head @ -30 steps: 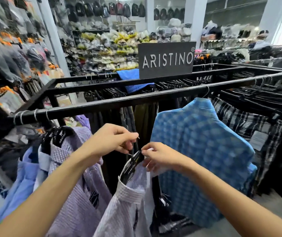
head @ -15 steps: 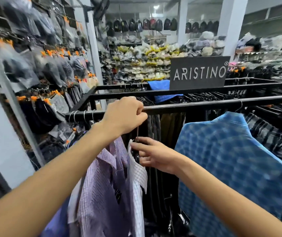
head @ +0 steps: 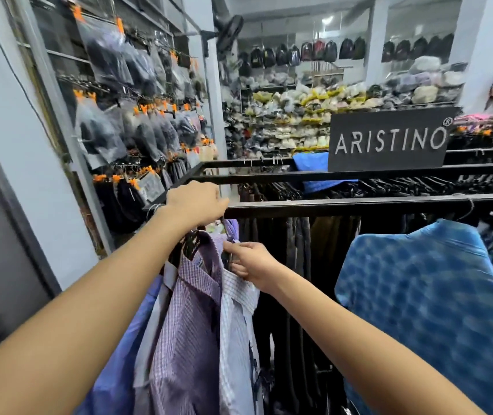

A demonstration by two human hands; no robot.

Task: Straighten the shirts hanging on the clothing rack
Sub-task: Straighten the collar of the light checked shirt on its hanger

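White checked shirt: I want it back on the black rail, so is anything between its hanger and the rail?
Only the left hand, at the black metal rail above the white checked shirt. The right hand holds its collar.

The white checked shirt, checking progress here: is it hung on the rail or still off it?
Cannot tell: the left hand covers its hook at the rail; the right hand grips the white checked shirt at its collar.

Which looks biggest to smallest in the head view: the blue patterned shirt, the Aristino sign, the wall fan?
1. Blue patterned shirt, though it hangs nearest the camera, which inflates it.
2. Aristino sign.
3. Wall fan, farthest away, so true size is unsure.
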